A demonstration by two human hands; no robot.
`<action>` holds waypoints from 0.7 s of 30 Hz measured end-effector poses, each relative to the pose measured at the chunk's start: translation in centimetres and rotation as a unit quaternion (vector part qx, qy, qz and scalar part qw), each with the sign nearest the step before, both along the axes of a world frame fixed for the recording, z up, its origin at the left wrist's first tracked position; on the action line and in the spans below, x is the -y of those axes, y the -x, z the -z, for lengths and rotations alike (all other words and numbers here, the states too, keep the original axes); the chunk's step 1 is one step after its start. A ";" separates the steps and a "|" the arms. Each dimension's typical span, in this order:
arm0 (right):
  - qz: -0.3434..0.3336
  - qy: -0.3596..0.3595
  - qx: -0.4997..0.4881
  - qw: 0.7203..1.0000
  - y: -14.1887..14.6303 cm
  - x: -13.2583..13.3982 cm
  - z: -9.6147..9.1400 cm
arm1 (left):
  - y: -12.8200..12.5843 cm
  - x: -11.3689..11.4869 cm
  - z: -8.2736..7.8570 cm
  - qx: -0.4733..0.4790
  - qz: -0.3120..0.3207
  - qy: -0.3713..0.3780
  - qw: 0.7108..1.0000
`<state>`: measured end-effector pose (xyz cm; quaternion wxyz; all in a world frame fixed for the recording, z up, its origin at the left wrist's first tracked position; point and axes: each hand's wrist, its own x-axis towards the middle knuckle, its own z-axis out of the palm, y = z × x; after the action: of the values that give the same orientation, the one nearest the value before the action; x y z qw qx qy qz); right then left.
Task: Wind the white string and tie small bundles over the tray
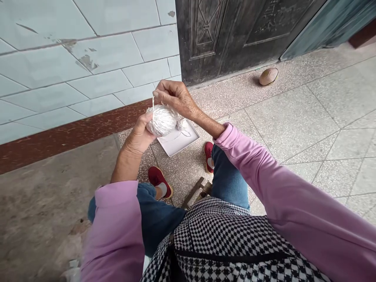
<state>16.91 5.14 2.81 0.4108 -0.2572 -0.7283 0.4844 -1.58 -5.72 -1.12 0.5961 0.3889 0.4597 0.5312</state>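
Observation:
A white ball of yarn [163, 120] is held in my left hand [140, 135], the thumb pressed on its near side and the other fingers hidden behind it. Just above the ball, my right hand [174, 97] pinches a strand of white yarn [153, 103] between thumb and fingertips. That strand runs down from the pinch to the ball near my left thumb. Below the hands, a shallow white box lid or tray [179, 145] lies on the floor. A small loose tangle of yarn [182, 125] shows over it, right of the ball.
A tiled wall [111, 51] and a dark carved door [211, 35] stand ahead. On the speckled floor by the door lies a rounded brownish object [268, 76]. My red shoes [160, 180] flank the tray, and part of a wooden stool [195, 192] shows between my legs.

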 end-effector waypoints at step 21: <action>-0.151 0.218 0.360 0.895 -10.3 -7.3 4.7 | 7.6 -0.7 -5.3 0.201 -0.362 -0.182 0.892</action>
<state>27.18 12.48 -1.90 -0.0235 -0.3840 -0.7326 0.5615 -9.14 -5.07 4.14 0.3610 0.1828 0.3341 0.8513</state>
